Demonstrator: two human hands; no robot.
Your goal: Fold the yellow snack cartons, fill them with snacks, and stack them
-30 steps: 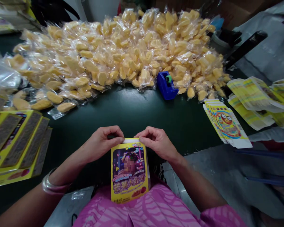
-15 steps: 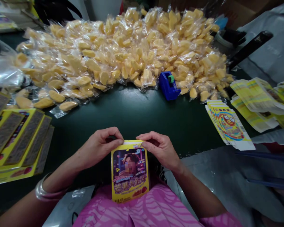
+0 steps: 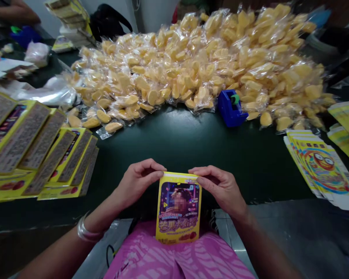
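Note:
A yellow printed packet [image 3: 178,213] stands upright at my lap, its picture side facing me. My left hand [image 3: 144,179] pinches its top left corner between thumb and fingers. At the top right corner, my right hand [image 3: 216,186] pinches the same edge. A white strip runs along the top between the two hands. Beyond them on the dark green table [image 3: 177,135] lies a large heap of yellow pieces in clear wrappers [image 3: 186,66]. A blue tape dispenser [image 3: 232,108] with a green core sits at the heap's front edge.
Overlapping yellow packets [image 3: 37,147] lie on the left. To the right is a fanned stack of printed cards [image 3: 320,166], with more yellow cards [image 3: 347,120] behind it. Clear plastic bags [image 3: 46,91] lie at the back left. Another person's arm [image 3: 14,11] shows at the far left.
The view has turned left, so the table items appear farther right and more shows on the left. Both hands still grip the packet's top corners.

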